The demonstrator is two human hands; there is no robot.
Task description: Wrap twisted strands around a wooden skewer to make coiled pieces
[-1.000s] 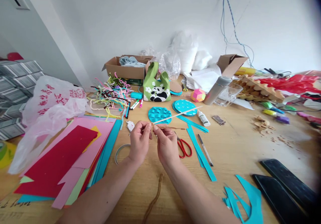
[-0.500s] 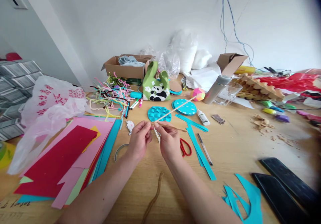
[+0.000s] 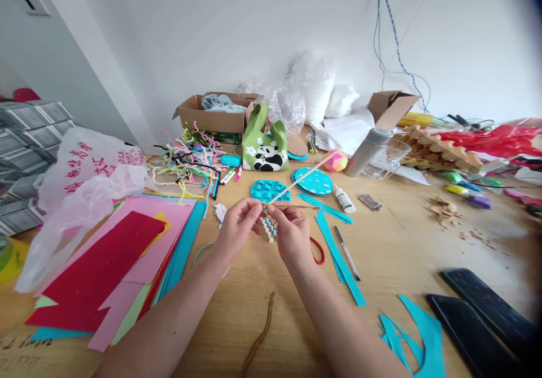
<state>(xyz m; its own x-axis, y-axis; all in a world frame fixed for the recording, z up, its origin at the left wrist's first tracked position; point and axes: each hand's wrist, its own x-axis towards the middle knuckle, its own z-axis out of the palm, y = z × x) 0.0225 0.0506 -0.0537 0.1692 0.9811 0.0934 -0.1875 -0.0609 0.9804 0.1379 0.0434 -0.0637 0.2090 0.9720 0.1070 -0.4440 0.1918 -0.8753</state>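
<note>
My left hand (image 3: 240,224) and my right hand (image 3: 291,231) are close together above the middle of the table, both with fingers pinched. A thin pale stick (image 3: 301,179) slants up and away from my right thumb and fingers. Across those fingers runs a brown cord (image 3: 311,207), and my left fingertips pinch near its other end. Exactly what lies between the fingertips is hidden. Just below, strands of white beads (image 3: 267,231) and pale blue beads show between the hands. Red-handled scissors (image 3: 317,250) lie partly behind my right hand. Another brown cord (image 3: 263,333) lies between my forearms.
Coloured paper sheets (image 3: 110,253) lie left. Behind are blue scalloped pieces (image 3: 313,181), a glue bottle (image 3: 344,200), a green panda bag (image 3: 266,149) and a steel flask (image 3: 368,151). A pen (image 3: 347,252), blue strips (image 3: 341,259) and dark phones (image 3: 470,333) lie right.
Both hands have shifted slightly right and a little up with the stick. The blue beads beside the white ones now show, and my right hand covers more of the scissors.
</note>
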